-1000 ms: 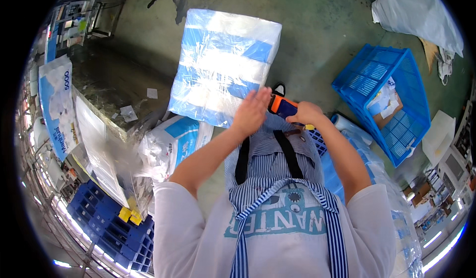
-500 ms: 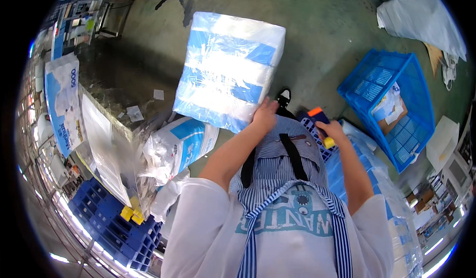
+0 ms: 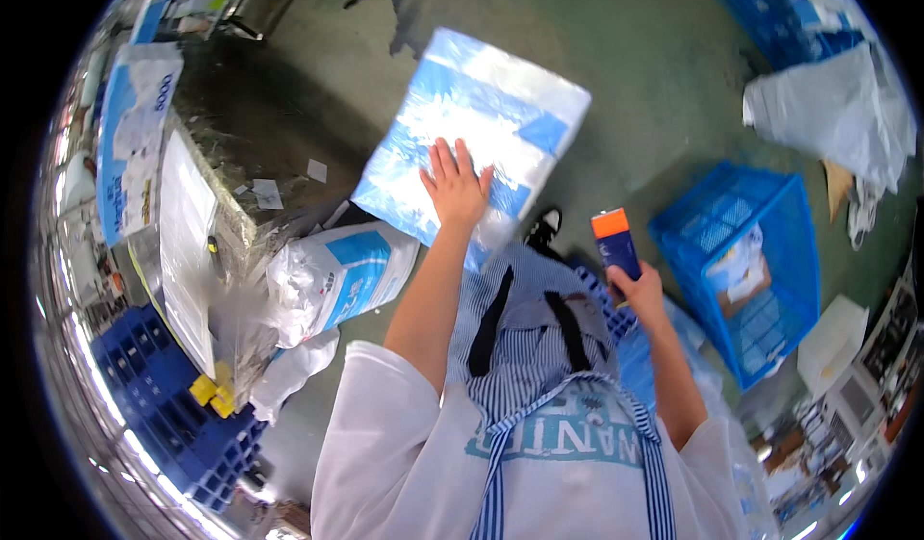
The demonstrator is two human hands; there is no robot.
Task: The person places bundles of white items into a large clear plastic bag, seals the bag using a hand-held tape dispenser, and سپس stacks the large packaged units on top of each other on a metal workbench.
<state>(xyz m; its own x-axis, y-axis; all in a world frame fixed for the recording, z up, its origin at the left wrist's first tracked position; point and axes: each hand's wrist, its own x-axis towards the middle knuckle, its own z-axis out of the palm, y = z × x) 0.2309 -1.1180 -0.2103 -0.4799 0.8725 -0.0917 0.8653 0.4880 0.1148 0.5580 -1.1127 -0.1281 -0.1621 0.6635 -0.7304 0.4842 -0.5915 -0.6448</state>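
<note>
A large plastic-wrapped pack with blue and white bands [image 3: 520, 107] stands in front of me, tilted in the view. My left hand [image 3: 457, 193] lies flat on its shiny top, fingers spread. On the right, my right hand [image 3: 639, 290] is closed around a small block-shaped dark blue object with an orange end [image 3: 616, 244]; its exact kind is not clear. The orange end points away from me, apart from the pack. To the left of the pack leans a full white and blue bag [image 3: 356, 275].
A blue plastic crate [image 3: 784, 251] with printed bags inside stands at the right. Far right lies a grey-white sack [image 3: 828, 107]. On the left is a worn table [image 3: 260, 145] with paper scraps, above blue pallets [image 3: 144, 376]. More wrapped packs lie beside my right arm.
My left hand has moved from the pack's near right edge onto its top, and the pack appears turned clockwise. My right hand now holds the blue and orange object more upright.
</note>
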